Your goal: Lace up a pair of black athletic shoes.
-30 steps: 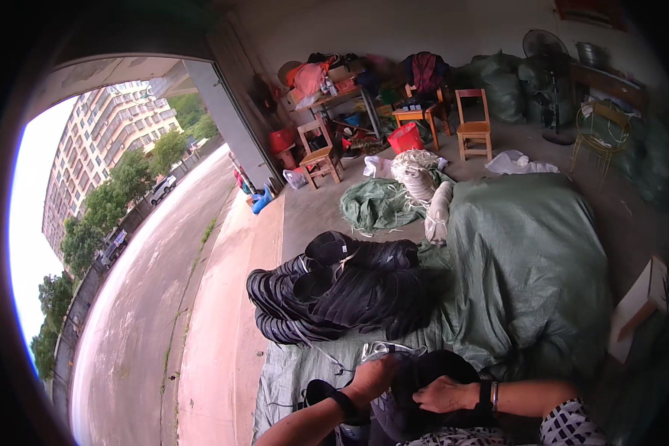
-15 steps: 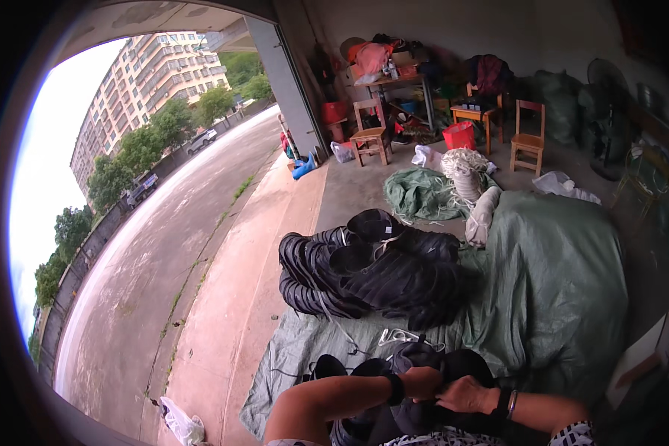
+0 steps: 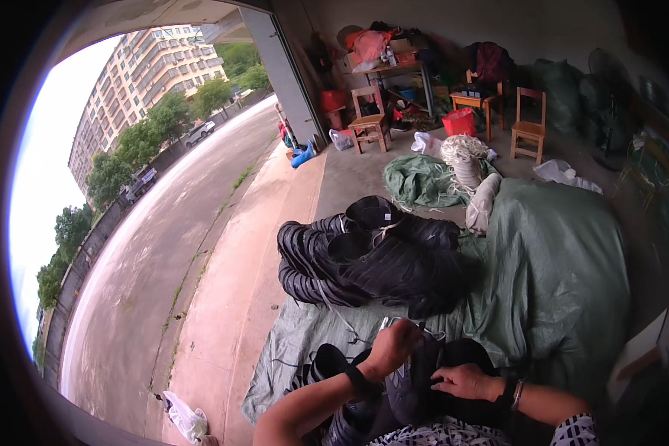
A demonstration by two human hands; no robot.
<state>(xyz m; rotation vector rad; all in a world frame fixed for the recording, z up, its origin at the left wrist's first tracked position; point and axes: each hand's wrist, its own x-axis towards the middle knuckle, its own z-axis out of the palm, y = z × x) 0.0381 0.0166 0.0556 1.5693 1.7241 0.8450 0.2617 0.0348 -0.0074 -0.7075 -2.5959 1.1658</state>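
A dark grey-black shoe upper [image 3: 403, 392] is in front of me at the lower middle, among other black pieces. Over its far end is my left hand [image 3: 395, 348], raised with fingers curled in a pinch; what lies between the fingertips is too small to make out. My right hand [image 3: 467, 383] is at the right edge of the same upper, its bent fingers closed on it. Just beyond my left hand, a bit of white cord [image 3: 384, 323] shows, mostly hidden by the hand. Several more black uppers [image 3: 328, 363] stand nested to the left of my forearm.
A big heap of nested black uppers [image 3: 364, 260] lies on a green tarpaulin [image 3: 297, 334]. The tarpaulin rises over a bulky mound [image 3: 557, 260] at right. Beyond are a white cord bundle [image 3: 464, 163], a red bucket [image 3: 459, 123] and wooden chairs [image 3: 529, 126]. A white box [image 3: 643, 349] stands right.
My hands, close together before, are now apart: the left has lifted away and up, while the right stays near the upper. More of the upper shows between them.
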